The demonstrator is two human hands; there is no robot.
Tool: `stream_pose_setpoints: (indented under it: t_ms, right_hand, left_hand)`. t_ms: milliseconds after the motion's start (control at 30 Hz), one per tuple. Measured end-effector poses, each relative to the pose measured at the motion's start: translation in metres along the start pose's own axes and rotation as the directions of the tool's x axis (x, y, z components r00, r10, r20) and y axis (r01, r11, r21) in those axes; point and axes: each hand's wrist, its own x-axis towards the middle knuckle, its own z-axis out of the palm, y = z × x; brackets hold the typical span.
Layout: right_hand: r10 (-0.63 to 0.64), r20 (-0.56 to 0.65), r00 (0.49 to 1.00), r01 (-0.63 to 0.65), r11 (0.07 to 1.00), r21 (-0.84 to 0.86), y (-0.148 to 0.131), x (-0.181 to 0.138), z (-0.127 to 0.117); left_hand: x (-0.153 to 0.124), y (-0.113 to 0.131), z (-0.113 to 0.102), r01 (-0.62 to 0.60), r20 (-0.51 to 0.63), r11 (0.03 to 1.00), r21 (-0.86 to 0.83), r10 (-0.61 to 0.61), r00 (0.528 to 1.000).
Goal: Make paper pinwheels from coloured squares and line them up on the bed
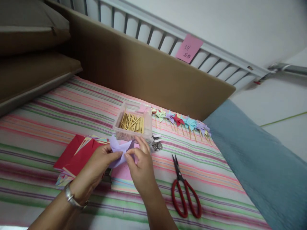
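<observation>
A lavender paper pinwheel (119,147), its corners folded in toward the middle, is held up between my two hands. My left hand (105,156) pinches its left side, thumb near the centre. My right hand (140,159) has thumb and forefinger closed at the pinwheel's centre; whether a small pin sits there is too small to tell. Below lies a pink paper sheet (121,172). To the left is a stack of coloured paper with red sheets (80,159) on top. Just beyond my hands stands a clear plastic box (116,125) of short wooden sticks (131,123).
Red-handled scissors (179,179) lie to the right, blades pointing away. Small metal fasteners (157,146) sit in a container beside the box. Finished pinwheels on sticks (178,120) line the back. Behind rises a brown board (144,70); cushions (35,67) are stacked at left.
</observation>
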Motion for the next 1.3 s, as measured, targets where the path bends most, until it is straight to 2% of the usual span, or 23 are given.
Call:
stream_pose_setpoints:
  t_ms: [800, 967, 1067, 1133, 1233, 1300]
  right_hand:
    - [0.05, -0.029, 0.998, -0.05, 0.999, -0.005, 0.002, -0.001, 0.006]
    - [0.06, -0.037, 0.998, -0.061, 0.998, -0.027, 0.001, 0.002, 0.0]
    - [-0.005, -0.016, 1.0, 0.004, 0.998, -0.061, -0.002, 0.004, -0.012]
    - [-0.034, 0.058, 0.998, 0.039, 0.996, -0.075, -0.003, 0.003, -0.019]
    - [-0.043, 0.184, 0.982, 0.056, 0.996, -0.068, -0.005, 0.001, -0.024]
    - [-0.049, 0.232, 0.971, 0.064, 0.996, -0.056, -0.006, -0.001, -0.024]
  left_hand:
    - [-0.002, 0.0, 0.0, 0.022, 0.032, 0.999, 0.028, -0.022, 0.999]
    - [0.001, -0.002, -0.002, -0.02, 0.029, 0.994, 0.107, 0.017, 0.999]
    - [0.004, -0.007, -0.005, -0.093, 0.097, 0.962, 0.255, 0.071, 0.993]
    - [0.005, -0.01, -0.006, -0.159, 0.191, 0.922, 0.353, 0.095, 0.977]
    - [0.005, -0.012, -0.005, -0.217, 0.311, 0.887, 0.407, 0.089, 0.946]
    - [0.004, -0.013, -0.004, -0.228, 0.34, 0.883, 0.41, 0.084, 0.937]
